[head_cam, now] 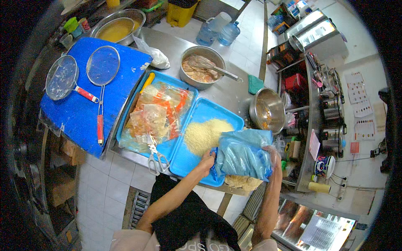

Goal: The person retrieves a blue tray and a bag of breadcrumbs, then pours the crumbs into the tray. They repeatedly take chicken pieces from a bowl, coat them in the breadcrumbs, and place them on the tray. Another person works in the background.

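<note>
A blue plastic bag point(243, 153) hangs between my two hands over the right end of a blue tray point(185, 163). Its near-left edge is gripped in my left hand point(207, 162). My right hand point(272, 155) holds the bag's right side, its fingers partly hidden by the plastic. Pale yellow breadcrumbs or coarse flour point(201, 136) lie heaped in the tray, just left of the bag. Below the bag shows more tan crumb point(243, 182), partly covered. What the bag contains cannot be made out.
Left stands another blue tray point(125, 125) with plastic food packets point(154, 109) and scissors point(154, 155). Two strainers point(103, 66) rest on a blue board point(84, 119). Behind are a pot point(185, 75) with a whisk point(216, 67) and a steel bowl point(256, 109).
</note>
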`<state>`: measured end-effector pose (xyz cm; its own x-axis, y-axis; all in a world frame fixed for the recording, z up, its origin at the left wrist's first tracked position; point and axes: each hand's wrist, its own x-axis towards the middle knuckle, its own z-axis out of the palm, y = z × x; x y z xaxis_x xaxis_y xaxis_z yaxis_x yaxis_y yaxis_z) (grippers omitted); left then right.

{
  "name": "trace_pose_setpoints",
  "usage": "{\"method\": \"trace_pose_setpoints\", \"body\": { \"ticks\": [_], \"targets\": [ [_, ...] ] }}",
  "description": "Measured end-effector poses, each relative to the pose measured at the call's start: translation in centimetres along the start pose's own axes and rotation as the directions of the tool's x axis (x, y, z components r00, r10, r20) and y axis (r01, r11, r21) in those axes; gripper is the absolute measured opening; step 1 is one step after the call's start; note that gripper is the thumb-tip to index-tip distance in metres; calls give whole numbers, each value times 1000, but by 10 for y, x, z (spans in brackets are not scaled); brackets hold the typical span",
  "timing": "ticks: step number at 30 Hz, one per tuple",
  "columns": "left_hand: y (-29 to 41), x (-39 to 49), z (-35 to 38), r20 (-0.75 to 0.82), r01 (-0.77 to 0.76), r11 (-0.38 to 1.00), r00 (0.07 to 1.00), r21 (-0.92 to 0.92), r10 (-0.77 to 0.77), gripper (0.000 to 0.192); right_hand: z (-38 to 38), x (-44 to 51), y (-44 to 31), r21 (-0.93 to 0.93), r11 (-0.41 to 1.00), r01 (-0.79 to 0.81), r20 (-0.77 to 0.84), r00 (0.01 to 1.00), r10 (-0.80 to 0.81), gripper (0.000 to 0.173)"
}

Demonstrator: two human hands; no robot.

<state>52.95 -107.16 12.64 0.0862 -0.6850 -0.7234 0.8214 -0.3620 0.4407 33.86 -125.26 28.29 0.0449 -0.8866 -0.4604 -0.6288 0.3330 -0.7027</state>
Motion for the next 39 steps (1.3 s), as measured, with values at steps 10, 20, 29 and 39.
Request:
{"method": "trace_pose_setpoints", "body": {
  "ticks": [10, 20, 29, 39],
  "targets": [
    [34, -55, 23, 65, -420, 550, 832, 722, 550, 24, -5, -44, 104, 437, 831, -344, 131, 938, 320, 32],
    [81, -156, 105, 496, -571, -42, 671, 820, 551, 22, 64, -95, 232, 904, 404, -139, 120, 990, 72, 44],
    [87, -239, 140, 666, -495, -445, 552, 746, 501, 38, 171, -109, 176, 955, 170, -244, 274, 943, -190, 44],
    [137, -289, 125, 743, -261, -707, 380, 658, 551, 32, 121, -71, 121, 430, 815, 388, 352, 760, -547, 70]
  ]
}}
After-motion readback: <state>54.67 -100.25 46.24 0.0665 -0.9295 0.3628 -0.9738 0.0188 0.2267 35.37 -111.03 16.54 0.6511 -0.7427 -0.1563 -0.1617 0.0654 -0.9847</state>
